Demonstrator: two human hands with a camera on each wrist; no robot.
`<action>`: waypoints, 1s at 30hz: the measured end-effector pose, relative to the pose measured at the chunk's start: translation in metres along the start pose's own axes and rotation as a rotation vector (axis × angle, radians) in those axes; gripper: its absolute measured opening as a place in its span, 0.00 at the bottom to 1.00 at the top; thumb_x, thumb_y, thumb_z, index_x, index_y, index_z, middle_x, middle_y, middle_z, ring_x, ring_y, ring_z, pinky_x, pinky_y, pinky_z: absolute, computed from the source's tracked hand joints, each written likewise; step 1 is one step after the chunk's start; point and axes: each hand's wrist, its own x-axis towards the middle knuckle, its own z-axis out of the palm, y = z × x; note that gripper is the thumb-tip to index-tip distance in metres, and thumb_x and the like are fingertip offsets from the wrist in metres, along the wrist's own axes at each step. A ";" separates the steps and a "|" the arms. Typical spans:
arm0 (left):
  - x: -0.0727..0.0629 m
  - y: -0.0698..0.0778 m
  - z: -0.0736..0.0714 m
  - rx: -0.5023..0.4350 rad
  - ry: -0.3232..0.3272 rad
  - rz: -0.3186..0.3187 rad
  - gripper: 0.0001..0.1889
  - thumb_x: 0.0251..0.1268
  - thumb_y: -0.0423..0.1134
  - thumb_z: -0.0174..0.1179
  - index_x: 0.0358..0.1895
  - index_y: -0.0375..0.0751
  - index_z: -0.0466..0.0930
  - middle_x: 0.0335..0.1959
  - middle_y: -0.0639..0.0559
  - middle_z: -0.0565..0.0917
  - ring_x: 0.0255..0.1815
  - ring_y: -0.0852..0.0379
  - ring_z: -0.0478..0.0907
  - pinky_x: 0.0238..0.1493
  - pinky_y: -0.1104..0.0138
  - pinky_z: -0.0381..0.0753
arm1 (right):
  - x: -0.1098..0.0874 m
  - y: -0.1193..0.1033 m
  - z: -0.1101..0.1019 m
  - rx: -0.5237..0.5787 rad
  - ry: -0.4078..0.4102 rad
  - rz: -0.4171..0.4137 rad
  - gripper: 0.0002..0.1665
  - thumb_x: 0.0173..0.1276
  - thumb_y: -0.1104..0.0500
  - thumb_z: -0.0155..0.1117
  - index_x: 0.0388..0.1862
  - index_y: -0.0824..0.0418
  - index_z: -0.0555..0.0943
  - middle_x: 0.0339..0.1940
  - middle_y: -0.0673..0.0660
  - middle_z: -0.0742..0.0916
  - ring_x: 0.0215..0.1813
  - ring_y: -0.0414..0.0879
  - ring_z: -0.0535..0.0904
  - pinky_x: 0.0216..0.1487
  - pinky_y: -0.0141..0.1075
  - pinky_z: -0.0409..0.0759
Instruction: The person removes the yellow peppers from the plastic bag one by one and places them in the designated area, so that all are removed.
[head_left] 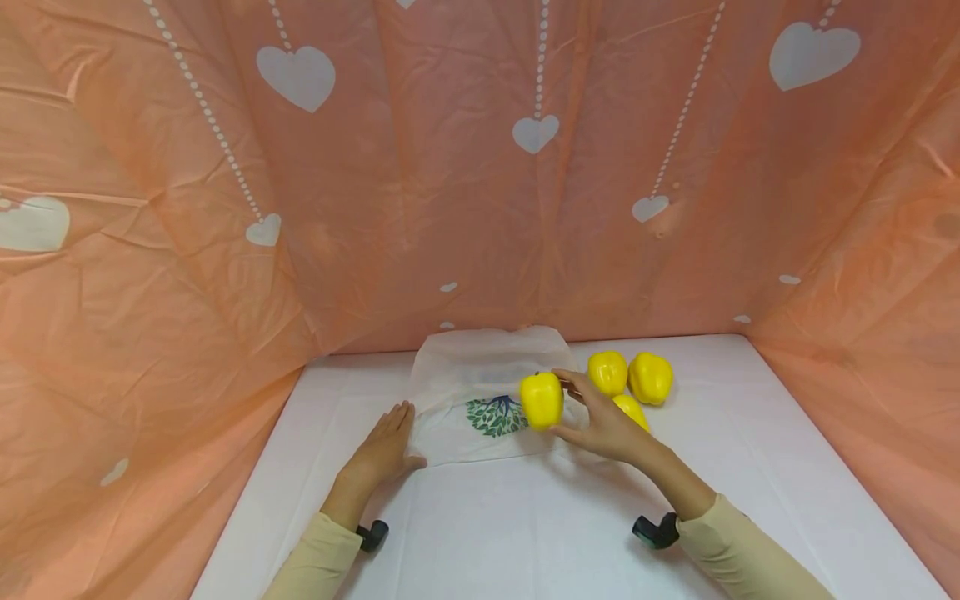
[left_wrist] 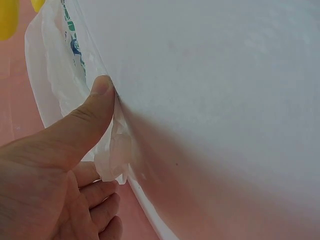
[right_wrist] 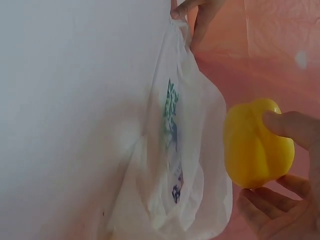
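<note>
A yellow bell pepper [head_left: 542,401] is gripped between the thumb and fingers of my right hand [head_left: 603,425], held above the right part of a white plastic bag [head_left: 450,433]. The bag lies on the table with a green and blue tree print showing; the right wrist view shows the pepper [right_wrist: 257,142] beside the bag [right_wrist: 210,150], apart from it. At the bag's left end rests my left hand [head_left: 384,446], fingers extended. Its thumb [left_wrist: 100,87] touches the bag's near edge in the left wrist view.
Several more yellow bell peppers [head_left: 651,378] sit together at the back right of the white table [head_left: 480,533], one partly hidden behind my right hand. A peach-coloured curtain [head_left: 450,183] with white hearts encloses the table at the back and sides.
</note>
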 end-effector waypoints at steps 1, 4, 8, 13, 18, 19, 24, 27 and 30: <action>0.000 0.000 0.000 0.000 -0.001 -0.001 0.51 0.67 0.41 0.75 0.80 0.15 0.53 0.83 0.21 0.56 0.86 0.29 0.51 0.87 0.43 0.51 | -0.001 0.001 -0.002 -0.008 0.006 -0.005 0.52 0.66 0.62 0.81 0.82 0.64 0.61 0.78 0.65 0.75 0.76 0.64 0.74 0.77 0.57 0.73; 0.000 -0.001 0.001 -0.003 0.001 0.000 0.51 0.67 0.41 0.75 0.80 0.14 0.53 0.83 0.21 0.56 0.86 0.29 0.51 0.87 0.43 0.51 | -0.003 0.003 -0.008 -0.020 0.018 -0.019 0.53 0.66 0.62 0.82 0.82 0.64 0.62 0.78 0.65 0.74 0.75 0.64 0.75 0.76 0.57 0.73; 0.000 -0.002 0.002 -0.002 0.004 0.003 0.51 0.67 0.41 0.75 0.80 0.14 0.52 0.83 0.21 0.56 0.86 0.29 0.51 0.87 0.44 0.51 | -0.009 0.005 -0.015 -0.010 0.019 -0.014 0.53 0.66 0.63 0.81 0.83 0.66 0.61 0.79 0.67 0.73 0.76 0.66 0.74 0.77 0.57 0.71; -0.001 -0.001 0.001 -0.002 0.001 0.000 0.51 0.67 0.41 0.75 0.80 0.15 0.52 0.83 0.21 0.56 0.86 0.30 0.51 0.87 0.44 0.51 | -0.017 0.006 -0.024 -0.012 0.016 0.032 0.53 0.67 0.61 0.81 0.83 0.65 0.60 0.79 0.67 0.73 0.78 0.67 0.72 0.77 0.59 0.71; -0.001 0.000 0.000 -0.009 -0.001 -0.007 0.51 0.67 0.41 0.75 0.80 0.15 0.52 0.83 0.22 0.55 0.87 0.30 0.50 0.88 0.44 0.50 | -0.024 0.007 -0.032 -0.015 0.026 0.089 0.53 0.68 0.60 0.80 0.84 0.62 0.60 0.79 0.68 0.72 0.77 0.68 0.72 0.77 0.63 0.71; -0.001 0.000 0.000 -0.010 -0.002 -0.008 0.51 0.68 0.41 0.75 0.80 0.15 0.52 0.83 0.22 0.55 0.87 0.30 0.50 0.88 0.44 0.50 | -0.025 0.007 -0.034 -0.020 0.029 0.098 0.53 0.68 0.59 0.80 0.84 0.62 0.59 0.79 0.68 0.72 0.77 0.69 0.72 0.77 0.63 0.70; -0.002 0.001 -0.001 -0.015 -0.007 -0.018 0.51 0.67 0.40 0.75 0.80 0.16 0.52 0.84 0.22 0.55 0.87 0.30 0.50 0.88 0.44 0.50 | -0.030 0.009 -0.042 -0.036 0.047 0.116 0.54 0.68 0.59 0.81 0.84 0.61 0.59 0.80 0.68 0.72 0.79 0.68 0.70 0.77 0.62 0.70; -0.002 0.001 0.000 -0.019 -0.007 -0.020 0.51 0.67 0.40 0.75 0.80 0.16 0.52 0.84 0.22 0.55 0.87 0.30 0.50 0.88 0.44 0.50 | -0.034 0.010 -0.048 -0.044 0.054 0.130 0.53 0.68 0.59 0.81 0.84 0.61 0.60 0.80 0.67 0.72 0.79 0.68 0.70 0.77 0.63 0.69; -0.002 0.001 -0.001 -0.022 -0.008 -0.022 0.51 0.67 0.40 0.75 0.80 0.15 0.52 0.84 0.22 0.55 0.87 0.29 0.50 0.87 0.43 0.50 | -0.037 0.011 -0.053 -0.039 0.057 0.136 0.53 0.68 0.59 0.80 0.84 0.64 0.59 0.81 0.68 0.70 0.79 0.70 0.69 0.77 0.64 0.67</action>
